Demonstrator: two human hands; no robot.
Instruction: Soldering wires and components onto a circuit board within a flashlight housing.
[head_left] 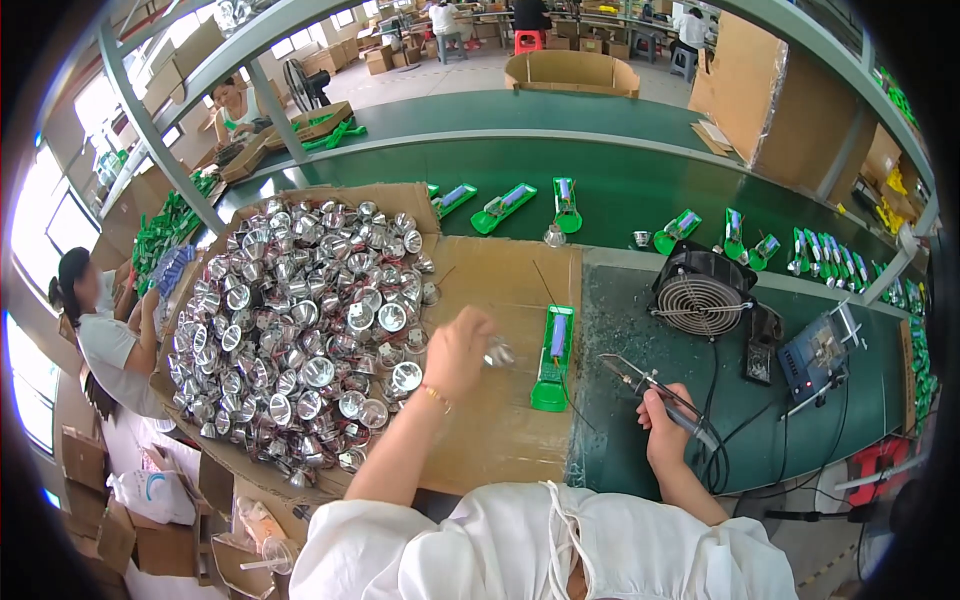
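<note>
My left hand [460, 350] is over the cardboard, its fingers closed. A silver reflector cup [499, 352], smeared by motion, hangs at its fingertips. To its right a green plastic housing [553, 362] lies on the cardboard, with a purple cell and thin wires in it. My right hand [664, 428] grips a soldering iron [690, 422] by its handle; the tip points up and left, toward the housing. A shallow carton [430, 215] heaped with silver reflector cups [300, 330] stands left of my left hand.
A black fan [703, 290], a black stand [762, 345] and a soldering station [822, 355] with cables occupy the right of the bench. Several green housings [567, 205] line the green belt [480, 160] beyond. Co-workers [115, 335] sit at the left. Metal posts [160, 130] frame the bench.
</note>
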